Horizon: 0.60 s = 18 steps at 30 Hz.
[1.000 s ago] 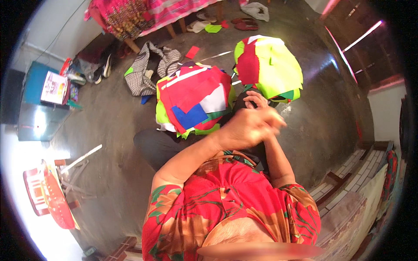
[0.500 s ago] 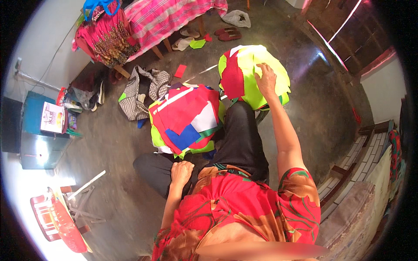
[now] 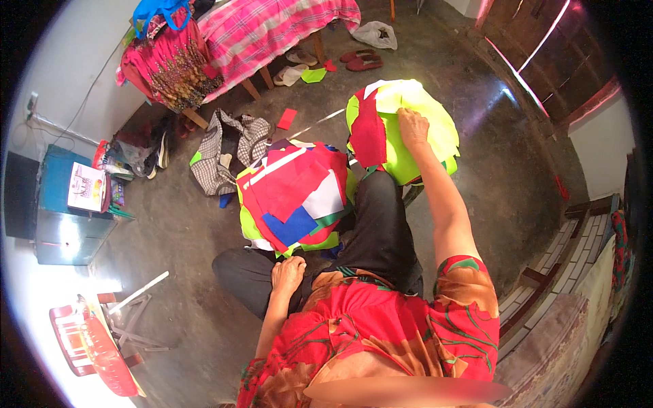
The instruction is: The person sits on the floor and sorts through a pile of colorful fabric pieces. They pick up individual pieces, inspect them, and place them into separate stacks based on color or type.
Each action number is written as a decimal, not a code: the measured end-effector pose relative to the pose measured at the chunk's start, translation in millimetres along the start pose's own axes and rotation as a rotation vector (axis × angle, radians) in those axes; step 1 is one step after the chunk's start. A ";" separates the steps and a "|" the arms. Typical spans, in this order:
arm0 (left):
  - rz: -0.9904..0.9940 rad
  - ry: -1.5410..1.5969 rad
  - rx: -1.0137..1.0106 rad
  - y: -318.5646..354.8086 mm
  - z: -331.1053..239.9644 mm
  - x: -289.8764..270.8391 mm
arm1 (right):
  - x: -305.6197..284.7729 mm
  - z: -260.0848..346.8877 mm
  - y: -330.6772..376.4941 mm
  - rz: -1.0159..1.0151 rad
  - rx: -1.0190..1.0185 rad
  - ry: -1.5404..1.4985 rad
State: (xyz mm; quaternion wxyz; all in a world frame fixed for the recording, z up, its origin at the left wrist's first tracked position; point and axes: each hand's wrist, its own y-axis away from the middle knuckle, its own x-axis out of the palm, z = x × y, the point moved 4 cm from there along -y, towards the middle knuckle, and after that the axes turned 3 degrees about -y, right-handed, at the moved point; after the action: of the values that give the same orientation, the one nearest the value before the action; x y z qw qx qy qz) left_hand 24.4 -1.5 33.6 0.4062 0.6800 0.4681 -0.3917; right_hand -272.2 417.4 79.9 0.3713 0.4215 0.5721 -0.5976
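Note:
My right hand (image 3: 413,129) is on the far-right heap, its fingers closed on a neon yellow cloth piece (image 3: 428,102). A red cloth piece (image 3: 368,132) drapes over the left side of that heap. My left hand (image 3: 288,275) rests by my lap, fingers curled; whatever they may hold is hidden. Just beyond it stands a second heap of cut cloth, with red pieces (image 3: 286,187) on top, a blue piece (image 3: 291,226), a white piece (image 3: 323,197) and neon yellow edges. What supports both heaps is mostly covered.
A checked grey cloth (image 3: 216,163) lies on the floor left of the heaps, near a small red scrap (image 3: 286,119). Behind are a bench with a pink plaid cover (image 3: 265,34), maroon shoes (image 3: 362,60) and a white plastic bag (image 3: 375,35). A blue cabinet (image 3: 68,183) stands left.
My right hand has gone from spread fingers over the yellow cloth to fingers closed on it. My left hand stays by my lap. The whole view has shifted slightly.

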 end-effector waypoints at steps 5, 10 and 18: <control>0.009 0.005 -0.020 3.1 1.6 0.9 | 2.1 -24.0 2.7 -0.114 0.405 -0.447; -0.002 0.004 -0.003 -1.7 -0.9 0.0 | 13.7 -75.6 6.3 -0.407 0.582 -1.083; -0.005 0.012 -0.009 -0.1 -0.7 -1.4 | -30.4 -59.5 27.1 -0.489 0.398 -1.279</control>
State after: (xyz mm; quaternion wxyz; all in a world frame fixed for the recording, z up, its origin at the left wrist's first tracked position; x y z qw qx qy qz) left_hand 24.0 -1.2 35.1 0.4055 0.6792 0.4740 -0.3867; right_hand -231.2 473.7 98.7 0.4056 -0.0923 0.2004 -0.8870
